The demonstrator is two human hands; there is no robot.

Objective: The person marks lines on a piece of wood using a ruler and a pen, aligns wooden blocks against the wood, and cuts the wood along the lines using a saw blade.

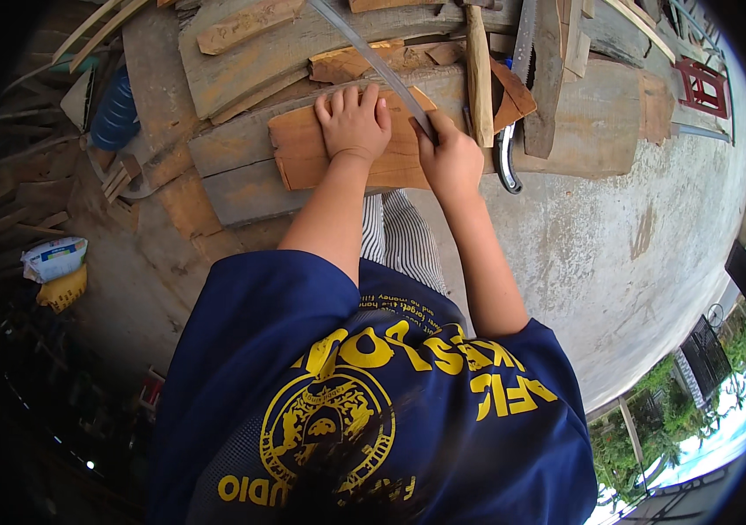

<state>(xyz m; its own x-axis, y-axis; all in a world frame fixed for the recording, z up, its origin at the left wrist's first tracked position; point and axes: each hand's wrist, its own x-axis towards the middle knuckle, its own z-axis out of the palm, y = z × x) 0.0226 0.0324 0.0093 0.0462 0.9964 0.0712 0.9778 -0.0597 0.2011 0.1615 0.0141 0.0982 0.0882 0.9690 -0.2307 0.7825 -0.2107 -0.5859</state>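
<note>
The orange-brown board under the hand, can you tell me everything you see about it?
The orange-brown board looks like wood: flat, smooth-looking, with a darker left end. It lies flat on bigger, weathered planks. The left hand rests on top, fingers spread. A long metal strip in the right hand crosses over its far right corner; I can't tell if they touch.

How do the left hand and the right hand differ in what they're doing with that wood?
The left hand lies palm down on the reddish-brown board, while the right hand grips the near end of a long grey strip.
The left hand's fingers are a little apart; the right hand's are curled.
Both hands are bare.
</note>
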